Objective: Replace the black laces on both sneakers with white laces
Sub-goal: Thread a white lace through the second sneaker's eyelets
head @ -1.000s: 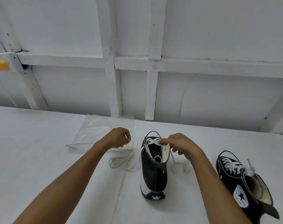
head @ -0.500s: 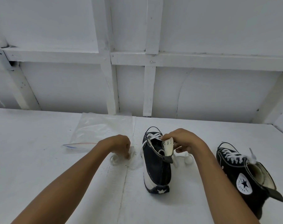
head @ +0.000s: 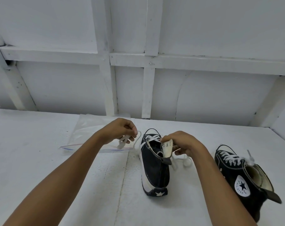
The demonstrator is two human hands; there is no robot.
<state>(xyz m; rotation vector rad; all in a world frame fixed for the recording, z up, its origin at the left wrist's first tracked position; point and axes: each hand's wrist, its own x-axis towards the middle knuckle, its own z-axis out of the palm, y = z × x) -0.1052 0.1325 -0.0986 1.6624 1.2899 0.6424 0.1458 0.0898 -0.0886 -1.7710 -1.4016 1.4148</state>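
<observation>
Though tilted, "ALL STAR" sneaker patch (head: pixel 242 186).

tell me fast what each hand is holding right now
Left hand: fingers pinch the white lace.
Right hand: fingers grip the eyelet flap of the middle sneaker.

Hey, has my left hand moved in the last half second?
Yes. Against the plastic bag, the left hand has gone from the bag's zip edge up over its middle, drawing the white lace with it.
</observation>
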